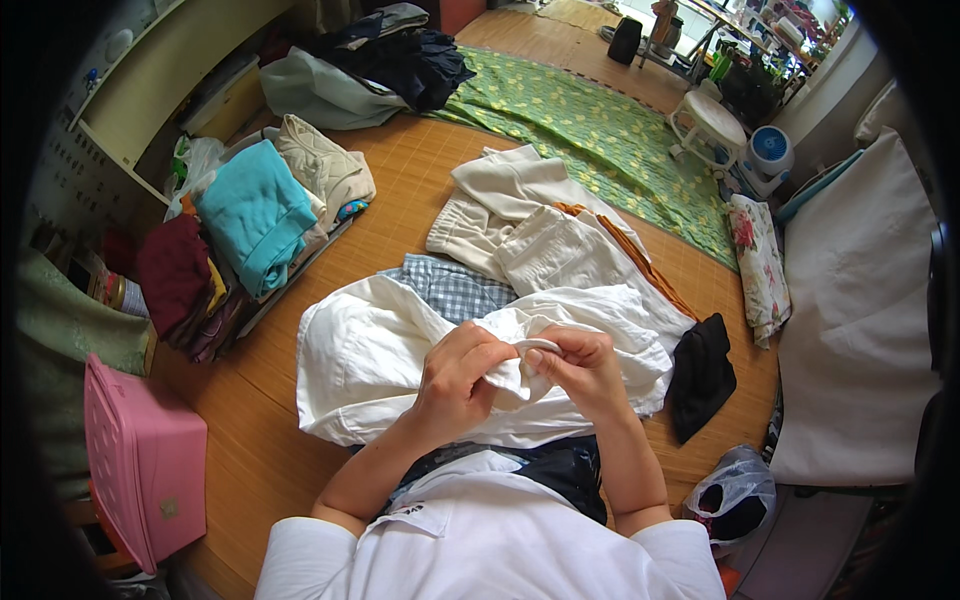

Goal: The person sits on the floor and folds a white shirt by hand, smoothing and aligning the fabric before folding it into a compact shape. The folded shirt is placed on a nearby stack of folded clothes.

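Note:
A white cloth garment (pixel 360 360) lies spread across the mat in front of me. My left hand (pixel 461 375) grips a folded edge of it near the middle. Close beside, my right hand (pixel 581 367) pinches the same edge between thumb and fingers, lifting a small loop of fabric. What exactly that edge is, a collar or a band, I cannot tell. Under the far side of the white cloth shows a blue-and-white checked cloth (pixel 454 281). Cream trousers (pixel 562 251) and other beige garments (pixel 476 217) lie just beyond, with a strip of orange-brown cloth (pixel 637 262) among them.
Folded clothes, including a turquoise one (pixel 259 210) and a maroon one (pixel 176 277), are stacked at left. A pink lidded box (pixel 165 457) stands near left. A black cloth (pixel 701 375) and a plastic bag (pixel 735 491) lie at right. A green patterned sheet (pixel 585 127) stretches beyond.

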Action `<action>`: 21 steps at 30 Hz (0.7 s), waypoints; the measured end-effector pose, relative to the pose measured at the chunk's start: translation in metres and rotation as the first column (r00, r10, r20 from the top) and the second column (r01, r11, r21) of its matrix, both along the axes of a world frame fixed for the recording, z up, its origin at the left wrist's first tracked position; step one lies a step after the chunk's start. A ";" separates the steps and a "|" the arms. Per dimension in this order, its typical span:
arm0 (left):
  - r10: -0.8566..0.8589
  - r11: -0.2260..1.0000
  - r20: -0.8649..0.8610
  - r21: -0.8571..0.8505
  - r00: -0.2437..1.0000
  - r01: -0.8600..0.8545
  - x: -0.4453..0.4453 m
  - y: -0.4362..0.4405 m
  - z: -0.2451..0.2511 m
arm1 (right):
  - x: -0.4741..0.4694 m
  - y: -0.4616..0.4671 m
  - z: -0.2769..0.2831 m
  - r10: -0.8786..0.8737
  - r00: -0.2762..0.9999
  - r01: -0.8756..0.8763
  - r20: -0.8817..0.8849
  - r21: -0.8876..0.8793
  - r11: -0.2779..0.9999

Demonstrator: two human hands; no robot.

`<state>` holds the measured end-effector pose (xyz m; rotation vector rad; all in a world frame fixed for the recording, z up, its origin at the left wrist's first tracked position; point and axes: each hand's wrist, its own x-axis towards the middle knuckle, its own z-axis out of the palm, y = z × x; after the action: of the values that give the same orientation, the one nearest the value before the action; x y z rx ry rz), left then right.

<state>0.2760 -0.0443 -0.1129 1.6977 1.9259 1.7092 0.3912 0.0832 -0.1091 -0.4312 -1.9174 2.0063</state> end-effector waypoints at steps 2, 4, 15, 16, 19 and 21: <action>-0.013 0.999 -0.065 0.039 0.998 0.015 0.000 0.001 -0.004 | 0.001 0.001 -0.002 0.021 1.000 -0.022 -0.007 -0.159 0.987; -0.040 0.995 -0.113 0.082 0.993 0.049 -0.002 0.000 -0.008 | 0.001 0.001 -0.003 0.045 0.999 -0.046 -0.010 -0.288 0.956; 0.006 0.970 -0.261 0.237 0.965 0.058 -0.008 0.001 -0.018 | -0.005 -0.008 -0.013 0.079 0.996 -0.090 -0.045 -0.576 0.813; 0.017 0.964 -0.254 0.261 0.967 0.051 -0.008 0.001 -0.017 | -0.006 -0.009 -0.013 0.028 0.999 -0.038 -0.028 -0.570 0.821; 0.125 0.947 0.103 0.285 0.987 -0.150 -0.008 -0.001 -0.016 | -0.008 -0.007 -0.015 -0.081 0.997 0.066 -0.005 -0.533 0.843; 0.159 0.955 0.338 0.184 0.928 -0.231 -0.013 -0.002 -0.014 | -0.006 -0.003 -0.014 -0.132 0.991 0.124 0.018 -0.484 0.866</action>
<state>0.2629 -0.0463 -0.1264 1.2091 1.8628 2.1861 0.3851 0.0800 -0.1227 -0.6424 -1.3125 2.3783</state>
